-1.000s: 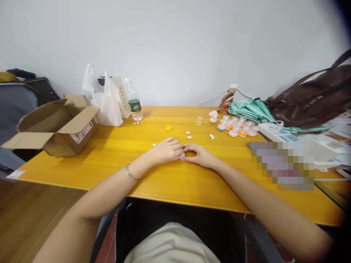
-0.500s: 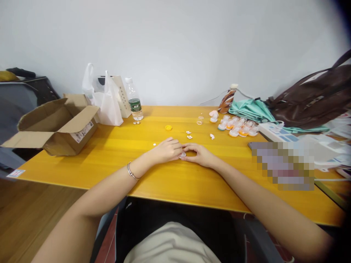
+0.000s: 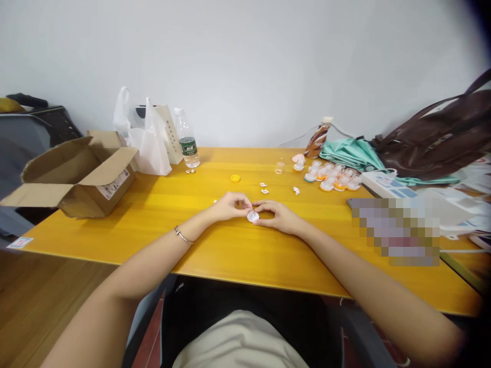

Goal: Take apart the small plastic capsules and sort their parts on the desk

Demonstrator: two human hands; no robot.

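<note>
A small, round, whitish translucent piece (image 3: pixel 252 217) is between my two hands, low over the table's middle. My right hand (image 3: pixel 279 216) curves about it from the right, thumb and forefinger closed on its edge. From the left, my left hand (image 3: pixel 232 206) pinches at its upper rim; whether those fingertips hold a further small part is hidden. Two small white pieces with dark spots, a far one (image 3: pixel 263 184) and a near one (image 3: pixel 264 191), lie beyond the hands. Another white piece (image 3: pixel 296 190) is to their right, and a yellow round cap (image 3: pixel 235 178) to their left.
Several clear domed pieces with coloured bases (image 3: pixel 333 177) stand at the right, near a brown bottle (image 3: pixel 317 139), green cloth (image 3: pixel 351 155) and brown bag (image 3: pixel 433 135). An opened cardboard box (image 3: pixel 90 197), white plastic bag (image 3: pixel 149 148) and water bottle (image 3: pixel 188 145) occupy the left.
My left hand has drawn slightly left and turned, its fingers now in a pinch. More of the round whitish piece shows. My right hand has stayed nearly still.
</note>
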